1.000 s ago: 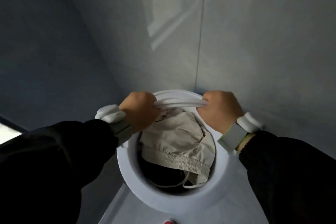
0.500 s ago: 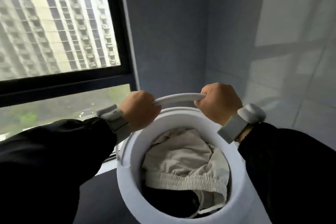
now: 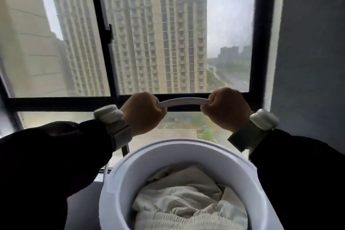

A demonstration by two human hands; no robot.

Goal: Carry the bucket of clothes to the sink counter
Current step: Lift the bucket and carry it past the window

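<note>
A white bucket (image 3: 119, 183) hangs low in the middle of the head view, its rim facing me. Crumpled beige clothes (image 3: 188, 203) with an elastic waistband fill it. The bucket's white handle (image 3: 183, 101) arcs above the rim. My left hand (image 3: 142, 113) is closed around the handle's left end and my right hand (image 3: 226, 109) around its right end. Both wrists wear white bands over black sleeves. The bucket's bottom is out of frame.
A large black-framed window (image 3: 113, 73) fills the view ahead, with tall apartment blocks outside. A grey wall (image 3: 309, 52) stands at the right. A dark grey sill or ledge (image 3: 84, 209) lies below the window at the lower left.
The view has swung up and left from the grey tiled corner to the window. Both hands keep their hold on the handle, which has risen well above the bucket's rim.
</note>
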